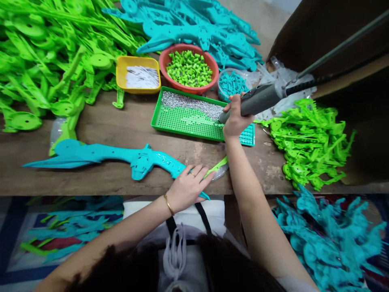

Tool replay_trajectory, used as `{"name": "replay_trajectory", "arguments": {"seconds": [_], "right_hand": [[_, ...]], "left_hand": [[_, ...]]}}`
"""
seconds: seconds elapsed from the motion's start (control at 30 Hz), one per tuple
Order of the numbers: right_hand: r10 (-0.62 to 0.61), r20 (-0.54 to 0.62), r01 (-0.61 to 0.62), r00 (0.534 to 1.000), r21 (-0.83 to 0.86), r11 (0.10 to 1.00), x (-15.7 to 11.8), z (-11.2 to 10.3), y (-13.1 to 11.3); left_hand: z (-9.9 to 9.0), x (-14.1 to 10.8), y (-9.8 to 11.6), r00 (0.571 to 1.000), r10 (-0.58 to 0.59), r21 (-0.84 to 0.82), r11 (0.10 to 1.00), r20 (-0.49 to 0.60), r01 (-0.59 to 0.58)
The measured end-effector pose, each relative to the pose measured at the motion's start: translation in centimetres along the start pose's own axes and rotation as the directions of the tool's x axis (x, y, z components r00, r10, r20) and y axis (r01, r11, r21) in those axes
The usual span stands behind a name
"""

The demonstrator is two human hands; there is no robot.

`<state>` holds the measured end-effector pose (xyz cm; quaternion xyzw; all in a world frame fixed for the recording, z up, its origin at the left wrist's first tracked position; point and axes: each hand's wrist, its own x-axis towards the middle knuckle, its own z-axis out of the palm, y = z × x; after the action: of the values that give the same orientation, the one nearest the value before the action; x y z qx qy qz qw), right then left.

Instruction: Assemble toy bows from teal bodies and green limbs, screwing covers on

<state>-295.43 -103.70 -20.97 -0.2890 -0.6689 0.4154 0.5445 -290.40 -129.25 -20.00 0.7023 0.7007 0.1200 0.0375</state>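
My right hand (236, 121) is wrapped around a grey power screwdriver (261, 100). Its tip points down over the screws (194, 104) in a perforated green tray (194, 126). On the table's near side lies a long turquoise plastic piece (112, 153), shaped like a toy bow. My left hand (187, 188) is closed over its right end, fingers across the top and thumb at the near edge. Lime green parts with clear pieces stick out at both ends: one part (219, 165) beside my left fingers, another (70, 127) at the far left.
Behind the tray stand a yellow bin (138, 87) of white strips, a red bowl (164, 73) of green caps and a clear tub (223, 95) of small turquoise parts. Lime green (54, 52) and turquoise (200, 28) piles lie behind; another green pile (310, 142) is right. A cable hangs from the screwdriver.
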Motion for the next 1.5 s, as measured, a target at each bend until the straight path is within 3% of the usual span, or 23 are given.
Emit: {"name": "replay_trajectory", "arguments": {"seconds": [0.17, 0.37, 0.57, 0.73, 1.13, 1.3, 1.5], "right_hand": [[0.05, 0.009, -0.05, 0.999, -0.03, 0.998, -0.7, 0.3, -0.9], [-0.017, -0.043, 0.02, 0.999, 0.072, 0.997, -0.6, -0.2, -3.6], [-0.066, -0.186, 0.085, 0.98, 0.098, 0.992, 0.3, -6.8, -6.9], [0.024, -0.229, -0.004, 0.973, 0.091, 0.996, -1.1, -10.7, -6.1], [0.095, -0.144, -0.09, 0.985, 0.04, 0.995, -2.3, -11.2, -3.8], [0.109, -0.132, -0.106, 0.985, 0.032, 0.994, -2.6, -11.2, -4.0], [0.042, -0.144, -0.034, 0.989, 0.056, 0.998, -0.3, -10.2, -4.9]], "left_hand": [[0.1, 0.0, 0.0, 1.0, 0.004, -0.012, 1.0, 0.005, -0.004], [0.1, -0.1, 0.0, 1.0, 0.007, -0.006, 1.0, -0.008, -0.007], [0.1, -0.2, -0.3, 0.999, 0.025, -0.002, 1.0, -0.025, -0.025], [-0.1, -0.1, -0.2, 1.0, 0.028, -0.006, 1.0, -0.006, -0.028], [-0.1, -0.1, -0.2, 0.999, 0.032, 0.039, 0.999, -0.032, -0.03], [0.2, -0.2, -0.3, 0.999, 0.021, 0.029, 0.999, -0.041, -0.02], [-0.2, 0.2, 0.1, 0.999, 0.035, 0.047, 0.998, -0.011, -0.035]]}}
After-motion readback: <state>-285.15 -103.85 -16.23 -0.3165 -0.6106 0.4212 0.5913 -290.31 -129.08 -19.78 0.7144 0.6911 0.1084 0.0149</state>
